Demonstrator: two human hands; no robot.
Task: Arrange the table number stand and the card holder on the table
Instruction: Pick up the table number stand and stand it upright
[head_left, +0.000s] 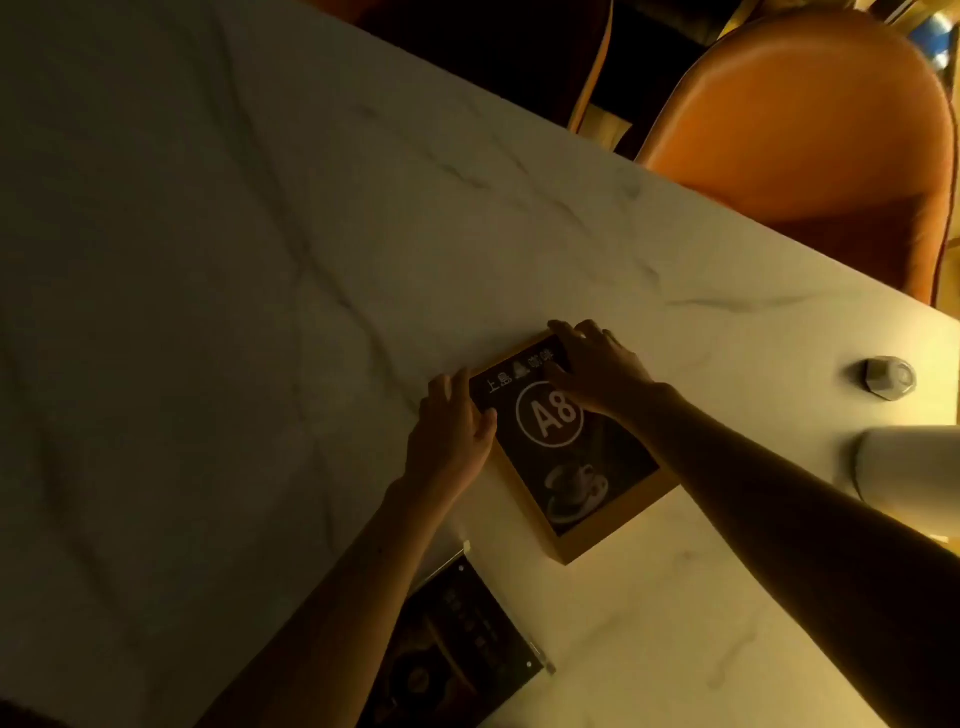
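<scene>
Your left forearm (332, 613) covers the near-left part of the clear card holder (467, 644), whose dark insert carries print too dim and blurred to read, and the bottom edge cuts the holder off. Your right hand (597, 369) hides the far right corner of the table number stand (566, 452) and the end of its top line of characters. At the right edge, a white cylinder (904, 462) is cropped; the small faceted object (889, 378) beyond it is perhaps a metal cap, too small to tell.
</scene>
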